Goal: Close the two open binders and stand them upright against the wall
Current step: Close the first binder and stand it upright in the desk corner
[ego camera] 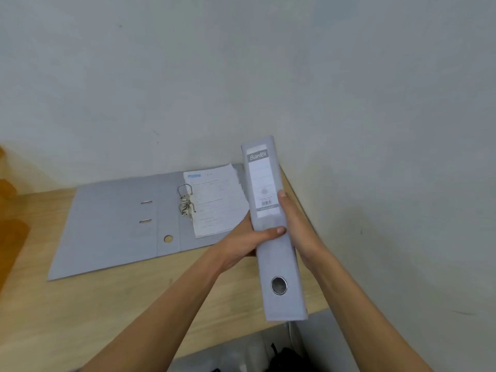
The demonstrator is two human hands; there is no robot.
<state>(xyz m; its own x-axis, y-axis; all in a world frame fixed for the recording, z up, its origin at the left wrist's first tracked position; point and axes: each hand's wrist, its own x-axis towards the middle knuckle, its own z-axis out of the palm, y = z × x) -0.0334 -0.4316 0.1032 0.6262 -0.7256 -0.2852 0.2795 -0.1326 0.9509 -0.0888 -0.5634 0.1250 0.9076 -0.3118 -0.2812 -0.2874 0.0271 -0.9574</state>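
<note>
A closed grey binder (271, 261) with a white spine label and a metal finger hole is held above the desk, spine toward me, its top end pointing at the wall. My left hand (249, 238) grips its left side with the thumb across the spine. My right hand (295, 224) presses against its right side. A second grey binder (115, 226) lies open and flat on the wooden desk (80, 318) to the left, with its ring mechanism (186, 200) and a stack of white papers (217, 200) on its right half.
The pale wall (241, 76) runs behind the desk and along its right side, forming a corner. The desk's right edge sits close to the held binder. An orange-brown object (10, 210) is at the far left. Dark items (281, 358) lie below the desk's front edge.
</note>
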